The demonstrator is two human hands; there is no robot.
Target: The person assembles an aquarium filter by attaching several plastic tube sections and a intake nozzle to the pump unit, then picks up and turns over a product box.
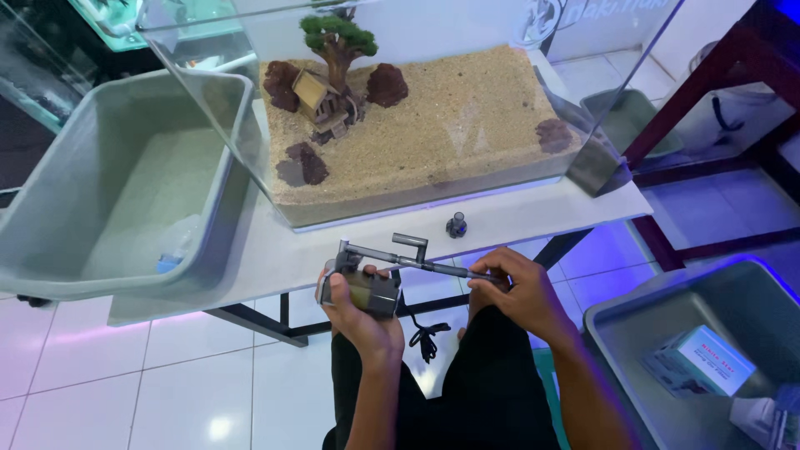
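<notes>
On the white table (517,218) stands one glass tank (400,108) holding sand, four dark rocks, one little hut and one bonsai-like tree. Two grey tubs flank it: the left tub (108,183) seems to hold a blue-and-clear item, the right tub (692,333) one box. Left hand (358,312) wraps the grey pump (367,287); right hand (512,287) pinches its outlet pipe (425,262) closed-fingered.

A small box (698,360) lies in the grey tub (617,329) at lower right: pale blue-grey sides, a white top panel with red print. Beside it, at the frame's corner, sits a white package (762,417), partly cut off.
</notes>
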